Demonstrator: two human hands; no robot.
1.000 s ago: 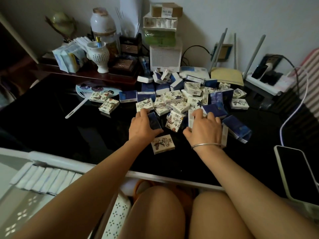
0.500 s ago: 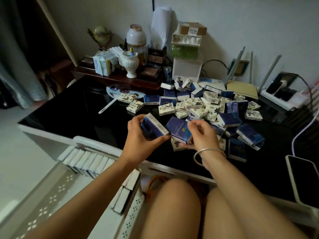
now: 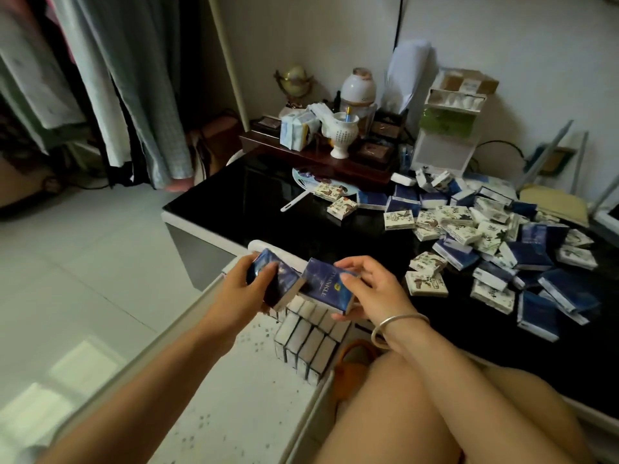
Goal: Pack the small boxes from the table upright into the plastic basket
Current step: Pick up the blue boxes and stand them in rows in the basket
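Note:
My left hand (image 3: 246, 289) grips a dark blue small box (image 3: 279, 279) above the white plastic basket (image 3: 234, 390). My right hand (image 3: 375, 289) holds a second blue box (image 3: 326, 289) beside it, thumb on top and fingers underneath. Both boxes hover over rows of boxes (image 3: 308, 339) standing upright in the basket's far right corner. A heap of blue and white patterned small boxes (image 3: 485, 236) lies on the black table (image 3: 268, 209) to the right.
A dark wooden tray (image 3: 321, 159) with a white vase (image 3: 343, 135), a jar and packets stands at the table's back, stacked cartons (image 3: 449, 128) next to it. A fan (image 3: 308, 182) lies near the pile. Curtains hang at left; my knees are below the table edge.
Both hands lifted a blue box each from the pile and carried them left, off the table and over the basket. My view swung left and down with them.

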